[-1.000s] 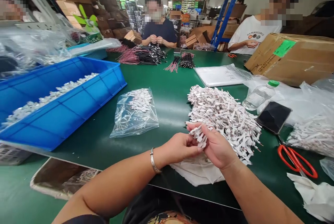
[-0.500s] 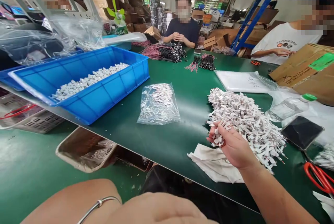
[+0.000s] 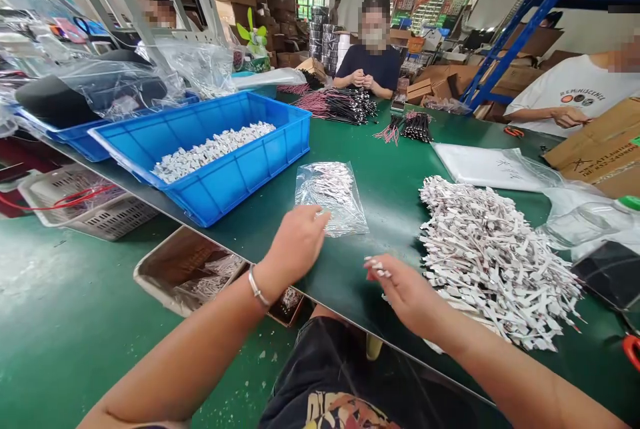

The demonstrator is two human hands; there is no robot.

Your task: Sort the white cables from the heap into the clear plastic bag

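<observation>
My right hand is closed around a few small white pieces whose ends poke out past the fingertips. It hovers over the near table edge, left of a large heap of white strip-like pieces with thin leads. My left hand, with a silver bangle on the wrist, is loosely open, its fingers slightly bent. Those fingers overlap the near left edge of a clear plastic bag; whether they touch it I cannot tell. Similar white pieces lie in or on this bag.
A blue bin of small white parts stands at left. Behind lie bundles of black and pink wires. A clear bottle, a black box and red-handled scissors are at right. Co-workers sit around the green table.
My left hand has risen from the bottom of the view to the bag. The right hand has moved left, away from the heap, with fewer pieces showing. The camera view has shifted.
</observation>
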